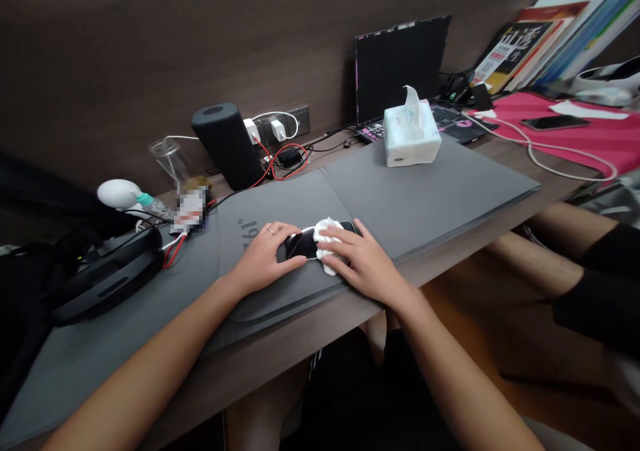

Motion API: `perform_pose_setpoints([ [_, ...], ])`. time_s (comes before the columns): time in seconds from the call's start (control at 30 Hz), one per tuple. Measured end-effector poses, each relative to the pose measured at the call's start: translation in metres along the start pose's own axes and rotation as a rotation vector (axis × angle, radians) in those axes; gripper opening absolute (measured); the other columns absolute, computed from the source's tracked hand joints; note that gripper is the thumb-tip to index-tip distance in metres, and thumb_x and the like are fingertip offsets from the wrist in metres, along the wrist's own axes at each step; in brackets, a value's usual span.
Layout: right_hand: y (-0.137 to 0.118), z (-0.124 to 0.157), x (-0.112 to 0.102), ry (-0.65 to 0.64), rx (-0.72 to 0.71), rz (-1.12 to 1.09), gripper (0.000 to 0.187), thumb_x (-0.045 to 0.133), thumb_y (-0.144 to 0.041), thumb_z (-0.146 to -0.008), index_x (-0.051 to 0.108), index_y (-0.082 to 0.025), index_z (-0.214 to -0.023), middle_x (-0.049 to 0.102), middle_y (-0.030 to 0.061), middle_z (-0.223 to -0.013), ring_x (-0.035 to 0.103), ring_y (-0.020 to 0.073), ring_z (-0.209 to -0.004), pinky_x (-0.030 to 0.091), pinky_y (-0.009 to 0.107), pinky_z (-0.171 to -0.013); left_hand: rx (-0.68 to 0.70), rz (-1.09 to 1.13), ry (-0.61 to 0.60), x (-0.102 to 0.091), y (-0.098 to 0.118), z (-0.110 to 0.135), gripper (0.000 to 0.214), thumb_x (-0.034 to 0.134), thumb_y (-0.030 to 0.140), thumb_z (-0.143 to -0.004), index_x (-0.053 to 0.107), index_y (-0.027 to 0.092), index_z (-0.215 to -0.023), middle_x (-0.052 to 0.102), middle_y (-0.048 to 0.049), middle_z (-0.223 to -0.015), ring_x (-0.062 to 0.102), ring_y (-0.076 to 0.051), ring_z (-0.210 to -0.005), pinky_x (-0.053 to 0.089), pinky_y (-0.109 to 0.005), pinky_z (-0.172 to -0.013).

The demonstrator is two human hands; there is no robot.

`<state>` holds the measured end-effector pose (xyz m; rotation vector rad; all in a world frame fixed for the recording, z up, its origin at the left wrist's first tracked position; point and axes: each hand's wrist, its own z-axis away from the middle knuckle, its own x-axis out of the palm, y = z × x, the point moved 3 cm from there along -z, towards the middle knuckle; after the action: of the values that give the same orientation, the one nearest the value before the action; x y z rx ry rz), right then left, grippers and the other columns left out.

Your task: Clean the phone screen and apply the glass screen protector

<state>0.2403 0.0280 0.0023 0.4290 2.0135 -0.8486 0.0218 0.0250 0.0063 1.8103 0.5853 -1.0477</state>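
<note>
A black phone (303, 243) lies flat on the grey desk mat (425, 198) near the desk's front edge. My left hand (264, 256) grips the phone's left end, thumb along its near side, fingers curled over the far side. My right hand (361, 261) presses a crumpled white tissue (326, 239) onto the phone's right half, fingers closed on the tissue.
A white tissue box (411, 134) stands on the mat behind the phone. A black cylinder speaker (227, 144), chargers and red cables sit at the wall. A laptop (400, 71), books (550, 38) and a pink mat are at right. A headset (100, 274) lies left. Another person's legs (575, 264) show at right.
</note>
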Motion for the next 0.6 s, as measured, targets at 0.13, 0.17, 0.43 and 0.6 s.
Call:
perform_pose_setpoints([
  [0.13,0.0032,-0.0001,-0.0008,0.057,0.085,0.012,0.021,0.048,-0.031,-0.102,0.066,-0.029,-0.114,0.063,0.0027,-0.138,0.056,0.0234,-0.129,0.022,0.065,-0.117,-0.004,0.005,0.0,0.0006,-0.001,0.0004,0.04,0.065,0.044,-0.091,0.056,0.026,-0.125,0.061,-0.0061,-0.126,0.054,-0.027,-0.116,0.043,-0.046,-0.103],
  [0.17,0.0035,0.0,-0.0009,0.063,0.088,0.021,0.021,0.049,-0.031,-0.102,0.065,-0.029,-0.115,0.063,0.0032,-0.139,0.056,0.0239,-0.13,0.023,0.065,-0.117,-0.001,0.006,0.0,0.0007,-0.001,0.0004,0.04,0.065,0.044,-0.091,0.056,0.026,-0.125,0.061,-0.006,-0.125,0.054,-0.027,-0.116,0.043,-0.046,-0.103],
  [0.43,0.0053,-0.0005,0.0003,0.084,0.105,0.011,0.023,0.047,-0.031,-0.103,0.066,-0.028,-0.116,0.065,0.0034,-0.137,0.056,0.0239,-0.13,0.029,0.064,-0.115,-0.007,0.019,-0.001,0.0,-0.0006,-0.0001,0.041,0.066,0.044,-0.09,0.056,0.026,-0.125,0.061,-0.0053,-0.125,0.054,-0.027,-0.116,0.043,-0.046,-0.103],
  [0.6,0.0014,0.0002,0.0027,0.044,0.01,0.003,0.023,0.047,-0.032,-0.103,0.067,-0.03,-0.115,0.066,0.0024,-0.135,0.058,0.0228,-0.127,0.024,0.062,-0.118,-0.014,0.029,-0.019,0.0003,-0.0014,0.0003,0.04,0.065,0.044,-0.092,0.056,0.027,-0.127,0.061,-0.0056,-0.126,0.053,-0.027,-0.117,0.043,-0.047,-0.103],
])
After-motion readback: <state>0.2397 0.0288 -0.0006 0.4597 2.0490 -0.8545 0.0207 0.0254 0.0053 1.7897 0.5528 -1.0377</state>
